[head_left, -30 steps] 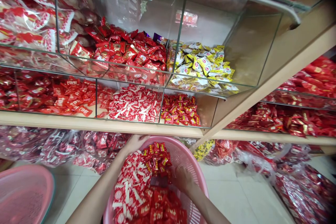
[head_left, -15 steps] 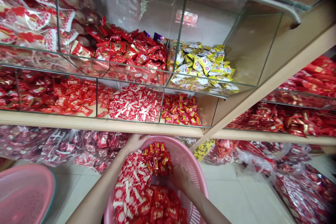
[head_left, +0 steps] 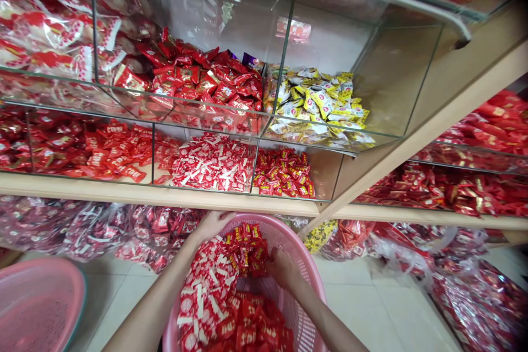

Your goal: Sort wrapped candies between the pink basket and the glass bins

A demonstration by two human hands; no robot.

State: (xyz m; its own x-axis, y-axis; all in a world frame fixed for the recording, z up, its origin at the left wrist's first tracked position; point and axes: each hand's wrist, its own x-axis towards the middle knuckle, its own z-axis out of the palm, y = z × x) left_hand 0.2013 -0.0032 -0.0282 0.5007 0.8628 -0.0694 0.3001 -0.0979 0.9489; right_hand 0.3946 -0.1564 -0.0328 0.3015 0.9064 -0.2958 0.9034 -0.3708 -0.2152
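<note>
A pink plastic basket (head_left: 307,242) stands below the shelf, holding wrapped candies in separate heaps. Red-and-white candies (head_left: 206,286) fill its left side, small red candies with yellow lettering (head_left: 249,250) lie at the back, and larger red packets (head_left: 251,324) lie at the front. At the basket's back left rim, my left hand (head_left: 212,226) grips the edge, its fingertips close to the shelf board. My right hand (head_left: 284,268) is inside the basket, against the right side of the yellow-lettered candies. Its fingers are curled; whatever they hold is hidden.
Glass-fronted shelf compartments hold red candies (head_left: 206,82), yellow-and-white packets (head_left: 322,99) and other sweets. A wooden shelf edge (head_left: 124,190) runs just behind the basket. Bagged candies (head_left: 99,228) lie beneath it. Another pink tub (head_left: 37,302) sits on the tiled floor at left.
My right hand has curled its fingers and shifted slightly upward beside the yellow-lettered candies. My left hand has stayed on the rim.
</note>
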